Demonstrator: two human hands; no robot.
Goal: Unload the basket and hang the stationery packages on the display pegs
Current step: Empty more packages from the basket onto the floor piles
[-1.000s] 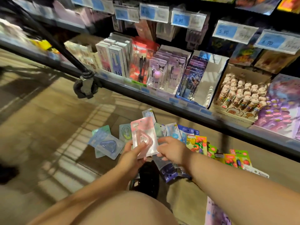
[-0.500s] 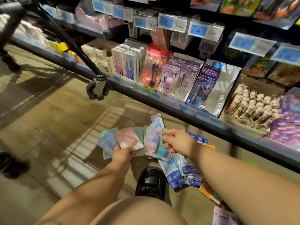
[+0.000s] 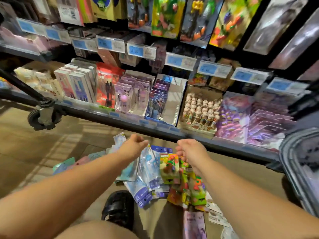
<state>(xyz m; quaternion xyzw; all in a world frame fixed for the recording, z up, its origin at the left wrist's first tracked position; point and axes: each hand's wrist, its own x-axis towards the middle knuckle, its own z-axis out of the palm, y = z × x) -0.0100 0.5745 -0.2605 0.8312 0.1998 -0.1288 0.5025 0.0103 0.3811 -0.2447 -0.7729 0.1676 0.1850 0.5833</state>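
hidden: both hands show their backs only and the fingertips point away. The whole frame is motion-blurred, and the price tags (image 3: 110,44) are unreadable.
left hand (image 3: 133,146): 6 o'clock, just left of centre. Fingers loosely curled over the pile, with the edge of a blue-white pack right under them. Cannot tell if it holds anything.
right hand (image 3: 191,150): 5 o'clock. Fingers bent down onto the top of the green-yellow packs (image 3: 170,169). Pinching or only touching, cannot tell.
stationery packages (image 3: 148,183): loose overlapping heap on the floor (image 3: 34,152) at 6 o'clock, between and below both hands. Flat glossy card-and-film packs, blue-white with purple corners. The forearms cover part of the heap.
blister packs (image 3: 76,163): 8 o'clock, pink and teal, clear domed plastic, half hidden by the left forearm.
basket (image 3: 300,163): 4 o'clock at the right edge. Grey ribbed plastic rim, cut off by the frame, contents not visible.
shelf (image 3: 155,130): dark metal lip crossing from 9 to 3 o'clock. It carries open card trays of boxed and carded pens, with a tray of figure-topped pens (image 3: 200,107) at 2 o'clock.
hanging packs (image 3: 165,16): 12 o'clock, glossy and bright. What they hang on is hidden.
in the way: black caster wheel (image 3: 40,118) on a black bar at 9 o'clock, and a black sandal (image 3: 119,208) at 6 o'clock, touching the heap's near edge.
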